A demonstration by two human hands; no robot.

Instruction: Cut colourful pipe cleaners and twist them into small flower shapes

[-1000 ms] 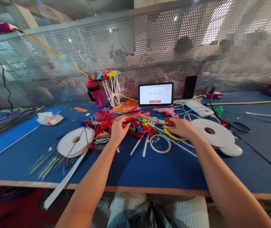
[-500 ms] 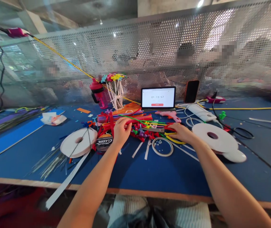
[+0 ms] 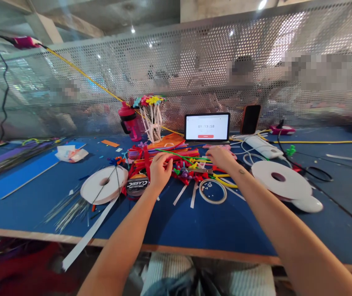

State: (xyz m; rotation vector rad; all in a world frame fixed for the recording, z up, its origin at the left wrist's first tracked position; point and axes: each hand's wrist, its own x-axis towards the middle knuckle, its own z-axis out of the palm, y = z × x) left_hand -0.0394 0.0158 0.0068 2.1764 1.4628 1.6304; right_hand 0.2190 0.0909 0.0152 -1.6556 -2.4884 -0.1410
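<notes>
My left hand [image 3: 160, 172] is closed in a pinch above a heap of coloured pipe cleaners [image 3: 141, 153]. A long green pipe cleaner [image 3: 180, 156] runs to the right from its fingertips. My right hand [image 3: 220, 158] hovers over the right side of the heap, in front of the tablet, fingers bent down and their tips hidden. Just below it, scissors [image 3: 223, 176] with yellow and red handles lie with their blades across the small bent pieces. Partly behind the right hand is a pink glue gun [image 3: 231, 152]. A tape roll [image 3: 213, 191] lies nearer me with small white bits inside it.
White ribbon spools lie at left [image 3: 94, 187] and right [image 3: 293, 179]. Thin wire stems [image 3: 71, 211] are spread near the front left. Behind stand a pink bottle [image 3: 130, 123], a flower bunch [image 3: 152, 119], a tablet [image 3: 206, 127] and a phone [image 3: 250, 119]. Cables cross the right side.
My right hand has let go of the scissors and moved left and away from me, toward the glue gun. The scissors now lie on the heap. My left hand has barely moved.
</notes>
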